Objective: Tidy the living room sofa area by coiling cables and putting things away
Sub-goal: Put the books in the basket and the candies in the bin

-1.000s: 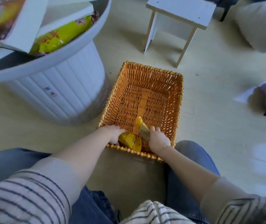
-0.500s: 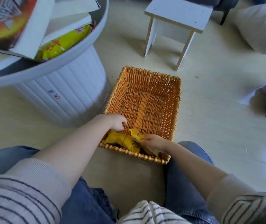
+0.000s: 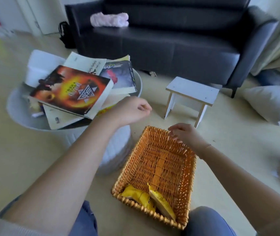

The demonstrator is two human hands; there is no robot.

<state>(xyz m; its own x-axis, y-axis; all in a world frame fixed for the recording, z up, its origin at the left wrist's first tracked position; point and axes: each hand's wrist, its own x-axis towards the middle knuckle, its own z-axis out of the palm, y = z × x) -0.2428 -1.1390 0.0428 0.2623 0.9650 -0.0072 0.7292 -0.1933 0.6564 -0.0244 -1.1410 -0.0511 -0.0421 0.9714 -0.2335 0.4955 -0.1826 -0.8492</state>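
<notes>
Nearest the person's knees, two yellow snack packets (image 3: 145,198) lie tucked into the near corner of the wicker basket (image 3: 130,160), one leaning on the other against the near wall — packed tight, it seems, so that the rest of the woven floor stays free for more. The basket sits on the floor just beside the round white table (image 3: 16,114), within easy reach of the clutter it is meant to collect. Above its far rim hovers the right hand (image 3: 185,133), fingers loosely bent and holding nothing; whether the fingertips brush the wicker cannot be told. The left hand (image 3: 132,110) is raised higher, over the table's near edge, its fingers curled in toward the palm with nothing visible in them — probably on its way to the yellow wrapper (image 3: 106,109) peeking from under the books. Those books (image 3: 71,90) lie in a loose, overlapping heap on the table, the orange-covered one uppermost, beside a white box (image 3: 40,65). Beyond stands a small white stool (image 3: 192,91), then the dark sofa (image 3: 169,45) with a pink fluffy bundle (image 3: 109,19) on its seat. A white cushion (image 3: 271,103) lies on the floor to the right. No cable is plainly in view.
</notes>
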